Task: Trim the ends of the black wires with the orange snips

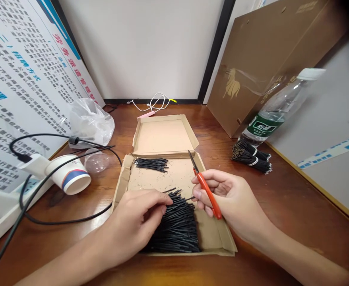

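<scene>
My right hand (pixel 222 194) grips a red-handled tool (pixel 208 190) with narrow dark jaws, seen edge-on, probably pliers. A thin black wire (pixel 189 198) pokes out from its thumb and fingers. My left hand (pixel 141 216) is closed in a pinch over the left side of a large pile of short black wires (pixel 177 226); what lies between its fingertips is hidden. The pile rests in the near part of an open cardboard box (pixel 218 234). Toward the back left of that box lies a smaller row of black wires (pixel 151 163) with pale ends.
Left stand a paper cup (pixel 68 174) on its side, a clear plastic bag (pixel 91 121), a black cable (pixel 73 222) and a power strip (pixel 13 210). Right are tied black wire bundles (pixel 252 157), a water bottle (pixel 278 109) and a brown carton (pixel 252 71). A white cable (pixel 153 105) lies behind.
</scene>
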Available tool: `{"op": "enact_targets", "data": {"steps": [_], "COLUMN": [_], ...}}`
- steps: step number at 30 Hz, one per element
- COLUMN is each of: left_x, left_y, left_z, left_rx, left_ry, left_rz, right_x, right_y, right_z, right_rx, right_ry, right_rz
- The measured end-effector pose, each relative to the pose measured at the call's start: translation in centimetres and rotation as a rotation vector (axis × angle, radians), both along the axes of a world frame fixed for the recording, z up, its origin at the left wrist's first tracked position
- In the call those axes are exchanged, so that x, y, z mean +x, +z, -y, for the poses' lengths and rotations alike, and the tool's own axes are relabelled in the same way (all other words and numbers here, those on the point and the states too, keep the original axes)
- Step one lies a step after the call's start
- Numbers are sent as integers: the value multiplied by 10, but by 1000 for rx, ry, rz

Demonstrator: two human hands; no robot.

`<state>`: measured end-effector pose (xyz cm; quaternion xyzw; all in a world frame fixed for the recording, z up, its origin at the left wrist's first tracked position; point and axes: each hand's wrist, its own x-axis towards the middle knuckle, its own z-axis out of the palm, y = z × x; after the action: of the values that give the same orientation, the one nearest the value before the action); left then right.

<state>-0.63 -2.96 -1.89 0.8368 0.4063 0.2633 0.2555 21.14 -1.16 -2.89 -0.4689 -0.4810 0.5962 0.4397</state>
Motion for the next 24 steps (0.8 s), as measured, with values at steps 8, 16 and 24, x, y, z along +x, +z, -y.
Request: {"op": "enact_targets", "data": {"steps": [8, 16, 24], "left_x": [12, 18, 8], "left_y": [-3, -1, -1], "left_z": [-1, -2, -8], "left_rx": [175, 124, -269], "left_ry": [-72, -37, 148], "left_rz": [-143, 16, 299], "right_x": [-8, -16, -19], "right_y": [-3, 0, 1], "right_z": [8, 17, 17], "right_rx": [46, 81, 222], "right_ry": [8, 57, 17], "right_rz": [12, -15, 125]}}
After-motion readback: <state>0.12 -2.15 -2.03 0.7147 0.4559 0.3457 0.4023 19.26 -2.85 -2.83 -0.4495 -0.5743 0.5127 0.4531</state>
